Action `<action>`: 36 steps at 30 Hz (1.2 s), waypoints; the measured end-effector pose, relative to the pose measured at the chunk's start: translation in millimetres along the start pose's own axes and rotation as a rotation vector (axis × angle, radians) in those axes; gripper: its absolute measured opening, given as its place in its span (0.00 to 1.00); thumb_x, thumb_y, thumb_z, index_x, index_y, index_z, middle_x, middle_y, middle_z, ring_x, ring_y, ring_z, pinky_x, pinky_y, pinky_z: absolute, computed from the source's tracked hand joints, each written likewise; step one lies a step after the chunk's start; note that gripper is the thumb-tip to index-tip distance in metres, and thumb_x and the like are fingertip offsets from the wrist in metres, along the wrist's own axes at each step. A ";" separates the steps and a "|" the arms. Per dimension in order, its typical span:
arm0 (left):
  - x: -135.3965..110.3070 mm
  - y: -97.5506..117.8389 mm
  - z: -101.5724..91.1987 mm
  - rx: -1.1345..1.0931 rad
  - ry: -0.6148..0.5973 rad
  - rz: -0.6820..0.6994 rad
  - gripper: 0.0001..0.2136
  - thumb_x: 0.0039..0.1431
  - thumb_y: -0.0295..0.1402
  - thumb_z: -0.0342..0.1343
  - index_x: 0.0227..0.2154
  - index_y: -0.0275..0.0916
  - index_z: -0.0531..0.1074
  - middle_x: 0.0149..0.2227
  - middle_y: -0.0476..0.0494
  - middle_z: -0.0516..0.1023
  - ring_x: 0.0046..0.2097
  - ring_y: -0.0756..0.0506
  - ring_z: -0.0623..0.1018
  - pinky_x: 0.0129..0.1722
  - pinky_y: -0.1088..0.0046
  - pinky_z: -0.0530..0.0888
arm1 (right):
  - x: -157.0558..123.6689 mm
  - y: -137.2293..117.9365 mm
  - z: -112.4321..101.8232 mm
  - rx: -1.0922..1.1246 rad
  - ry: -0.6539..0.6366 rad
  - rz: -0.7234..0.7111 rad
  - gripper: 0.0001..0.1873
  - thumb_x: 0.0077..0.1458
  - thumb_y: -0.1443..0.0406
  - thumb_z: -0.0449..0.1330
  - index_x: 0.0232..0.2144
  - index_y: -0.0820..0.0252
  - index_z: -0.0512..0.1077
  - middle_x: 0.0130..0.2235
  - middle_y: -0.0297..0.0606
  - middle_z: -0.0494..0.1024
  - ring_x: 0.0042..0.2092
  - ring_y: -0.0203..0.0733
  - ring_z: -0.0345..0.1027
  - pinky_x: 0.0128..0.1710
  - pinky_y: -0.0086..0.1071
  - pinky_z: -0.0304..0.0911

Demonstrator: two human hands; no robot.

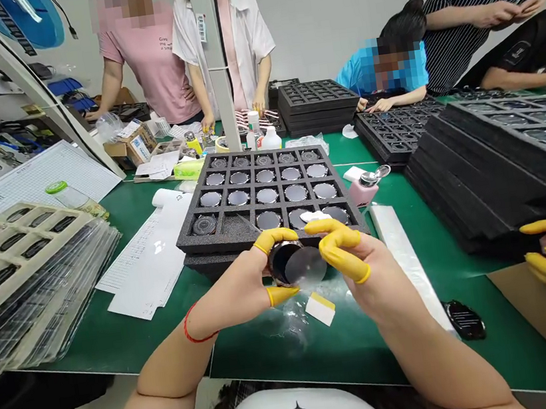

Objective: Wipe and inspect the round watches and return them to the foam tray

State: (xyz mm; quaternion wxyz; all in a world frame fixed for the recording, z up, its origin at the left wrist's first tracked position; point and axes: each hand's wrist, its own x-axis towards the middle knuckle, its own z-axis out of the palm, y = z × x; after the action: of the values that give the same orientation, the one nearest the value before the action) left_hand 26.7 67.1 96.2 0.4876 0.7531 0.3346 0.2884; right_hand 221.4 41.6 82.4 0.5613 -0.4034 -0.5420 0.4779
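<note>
Gripping a dark-rimmed round lens (281, 264) by its edge between left hand (229, 291) and right hand (355, 254), both pinched narrow; yellow finger cots (337, 250) spare the glass, cells of a black foam tray (192, 238) part the rest.

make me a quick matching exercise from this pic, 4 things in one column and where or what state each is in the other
Things:
1. dark round ring
2. pink pump bottle
3. black foam tray
4. yellow finger cots

Places and states:
a. on the fingers of the left hand and right hand
b. on the green mat, right of the tray
c. held in the left hand
d. holding rows of round discs

Pairs: 1c, 2b, 3d, 4a
</note>
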 end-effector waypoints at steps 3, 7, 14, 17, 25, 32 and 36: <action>1.0 -0.7 1.3 0.076 0.006 0.038 0.23 0.54 0.30 0.62 0.52 0.43 0.63 0.54 0.42 0.71 0.48 0.44 0.76 0.46 0.71 0.74 | 4.4 1.9 3.5 0.085 -0.039 0.107 0.15 0.48 0.50 0.67 0.30 0.53 0.76 0.48 0.38 0.78 0.45 0.47 0.72 0.44 0.41 0.70; 1.2 0.0 1.5 0.100 0.011 0.074 0.23 0.55 0.31 0.62 0.53 0.43 0.63 0.55 0.42 0.70 0.50 0.43 0.75 0.48 0.71 0.73 | 4.1 2.1 5.2 0.106 -0.048 0.113 0.13 0.48 0.52 0.67 0.28 0.53 0.76 0.48 0.37 0.78 0.45 0.46 0.73 0.45 0.40 0.70; -1.4 -1.3 1.4 0.131 0.005 0.091 0.24 0.55 0.32 0.62 0.54 0.45 0.63 0.56 0.42 0.69 0.51 0.43 0.75 0.50 0.70 0.72 | 1.4 3.1 4.9 0.074 -0.046 0.085 0.12 0.49 0.53 0.68 0.27 0.54 0.76 0.47 0.38 0.78 0.47 0.47 0.72 0.48 0.41 0.69; -2.0 -1.7 0.7 0.134 -0.005 0.086 0.24 0.55 0.32 0.62 0.54 0.45 0.63 0.56 0.42 0.69 0.51 0.43 0.75 0.50 0.70 0.72 | 1.4 2.2 5.9 0.078 -0.047 0.086 0.11 0.49 0.54 0.68 0.28 0.53 0.76 0.47 0.37 0.78 0.47 0.47 0.72 0.48 0.41 0.69; -1.9 -1.6 0.9 0.112 -0.001 0.077 0.23 0.55 0.33 0.62 0.53 0.44 0.64 0.56 0.41 0.69 0.52 0.41 0.74 0.49 0.69 0.73 | 0.9 1.3 6.4 0.010 -0.043 0.040 0.10 0.51 0.55 0.67 0.28 0.54 0.76 0.47 0.38 0.78 0.49 0.48 0.72 0.52 0.45 0.66; -2.4 -0.5 -0.5 0.134 -0.014 0.069 0.25 0.55 0.34 0.62 0.55 0.46 0.62 0.56 0.43 0.70 0.53 0.41 0.74 0.49 0.70 0.73 | 1.5 3.3 6.8 0.002 -0.043 0.014 0.09 0.52 0.55 0.66 0.27 0.53 0.75 0.45 0.37 0.78 0.49 0.48 0.71 0.53 0.45 0.65; -2.7 -1.4 -0.1 0.138 -0.011 0.057 0.26 0.55 0.35 0.62 0.55 0.46 0.61 0.56 0.43 0.69 0.53 0.41 0.74 0.49 0.70 0.72 | 1.0 2.8 6.3 0.000 -0.048 0.011 0.08 0.53 0.57 0.66 0.28 0.53 0.75 0.45 0.36 0.78 0.50 0.47 0.70 0.54 0.45 0.63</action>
State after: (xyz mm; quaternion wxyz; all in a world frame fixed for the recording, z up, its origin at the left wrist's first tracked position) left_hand 24.6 65.4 94.6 0.4278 0.7958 0.3293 0.2743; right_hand 214.8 42.8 80.4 0.5453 -0.3948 -0.5531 0.4908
